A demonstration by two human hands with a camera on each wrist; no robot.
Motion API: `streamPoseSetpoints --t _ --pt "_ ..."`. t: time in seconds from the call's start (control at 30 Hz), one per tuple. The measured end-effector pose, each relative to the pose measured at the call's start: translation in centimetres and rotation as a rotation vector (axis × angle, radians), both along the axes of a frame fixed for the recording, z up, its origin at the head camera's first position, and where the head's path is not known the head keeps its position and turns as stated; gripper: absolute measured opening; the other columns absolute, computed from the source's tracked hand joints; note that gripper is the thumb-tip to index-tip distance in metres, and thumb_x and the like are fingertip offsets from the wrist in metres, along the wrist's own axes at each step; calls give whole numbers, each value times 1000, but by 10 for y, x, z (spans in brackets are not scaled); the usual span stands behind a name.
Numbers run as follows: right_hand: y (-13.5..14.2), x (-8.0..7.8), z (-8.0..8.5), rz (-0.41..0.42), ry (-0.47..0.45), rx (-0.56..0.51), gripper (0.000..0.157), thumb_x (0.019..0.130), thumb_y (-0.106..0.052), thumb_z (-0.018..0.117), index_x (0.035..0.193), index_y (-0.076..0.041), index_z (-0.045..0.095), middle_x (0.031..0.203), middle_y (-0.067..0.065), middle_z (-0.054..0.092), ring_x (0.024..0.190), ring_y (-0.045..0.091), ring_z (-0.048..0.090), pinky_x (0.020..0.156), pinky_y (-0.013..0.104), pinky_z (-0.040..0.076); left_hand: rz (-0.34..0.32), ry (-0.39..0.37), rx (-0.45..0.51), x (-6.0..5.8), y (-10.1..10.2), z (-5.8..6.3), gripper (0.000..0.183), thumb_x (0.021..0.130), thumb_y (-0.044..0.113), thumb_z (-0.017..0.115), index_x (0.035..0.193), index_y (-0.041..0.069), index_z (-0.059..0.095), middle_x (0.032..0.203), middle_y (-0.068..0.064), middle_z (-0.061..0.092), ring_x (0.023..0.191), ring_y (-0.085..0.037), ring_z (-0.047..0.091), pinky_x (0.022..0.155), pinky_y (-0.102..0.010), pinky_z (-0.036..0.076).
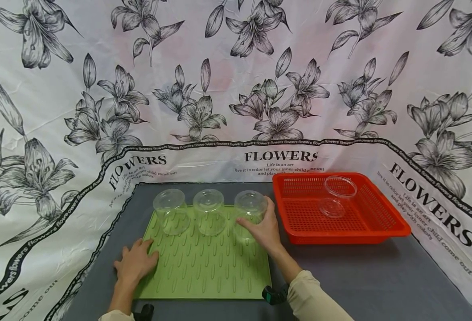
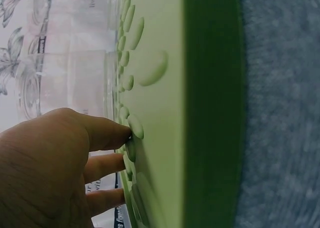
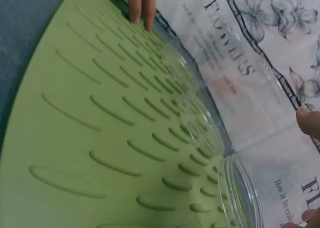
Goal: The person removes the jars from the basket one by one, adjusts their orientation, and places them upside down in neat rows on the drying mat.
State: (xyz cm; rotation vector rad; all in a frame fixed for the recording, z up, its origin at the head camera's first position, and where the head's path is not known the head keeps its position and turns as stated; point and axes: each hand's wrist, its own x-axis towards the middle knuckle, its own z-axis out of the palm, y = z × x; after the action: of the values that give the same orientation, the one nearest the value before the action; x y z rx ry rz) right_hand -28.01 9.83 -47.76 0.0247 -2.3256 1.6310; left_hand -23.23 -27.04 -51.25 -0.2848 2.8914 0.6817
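Note:
Three clear plastic containers stand in a row along the far part of a green ribbed mat (image 1: 203, 281): a left one (image 1: 171, 214), a middle one (image 1: 209, 214) and a right one (image 1: 248, 207). Their ringed rims appear to face down on the mat. My right hand (image 1: 264, 227) grips the right container, thumb on the near side and fingers round its right side. In the right wrist view only parts of that hand's thumb (image 3: 309, 122) show. With fingers spread, my left hand (image 1: 136, 263) rests at the mat's left edge, its fingertips touching the ribbed surface (image 2: 160, 118).
A red perforated plastic basket (image 1: 340, 238) stands right of the mat and holds another clear container (image 1: 340, 187). The grey tabletop (image 1: 360, 281) runs around the mat. A flower-printed cloth (image 1: 219, 80) hangs behind and along both sides.

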Motion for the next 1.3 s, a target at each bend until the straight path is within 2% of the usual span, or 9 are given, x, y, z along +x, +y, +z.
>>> streamPoseSetpoints --t 0.2,0.4,0.93,1.3 --pt "-1 -9 -6 -8 -5 8 112 73 -37 92 159 -14 24 156 19 43 143 39 44 115 60 38 0 3 -13 -1 -1 -3 60 102 39 45 154 10 42 163 -31 23 142 -71 10 94 -93 15" --pt "-1 -11 -7 6 -5 22 111 73 -37 92 159 -14 25 156 18 44 142 37 45 114 59 39 1 14 -17 -1 -2 -8 59 102 38 46 154 11 43 163 -30 23 142 -71 7 95 -94 13" --pt "0 -19 -14 47 -2 55 108 73 -35 93 157 -13 28 151 17 49 137 36 50 110 57 43 4 33 -23 3 3 -4 58 102 37 48 153 9 44 163 -31 24 142 -72 8 96 -93 14" --pt "-1 -22 -19 58 -8 68 111 72 -31 93 158 -11 26 156 18 43 142 37 45 115 58 39 2 41 -48 3 2 -5 58 102 36 49 153 9 44 163 -30 25 142 -71 11 97 -93 16"
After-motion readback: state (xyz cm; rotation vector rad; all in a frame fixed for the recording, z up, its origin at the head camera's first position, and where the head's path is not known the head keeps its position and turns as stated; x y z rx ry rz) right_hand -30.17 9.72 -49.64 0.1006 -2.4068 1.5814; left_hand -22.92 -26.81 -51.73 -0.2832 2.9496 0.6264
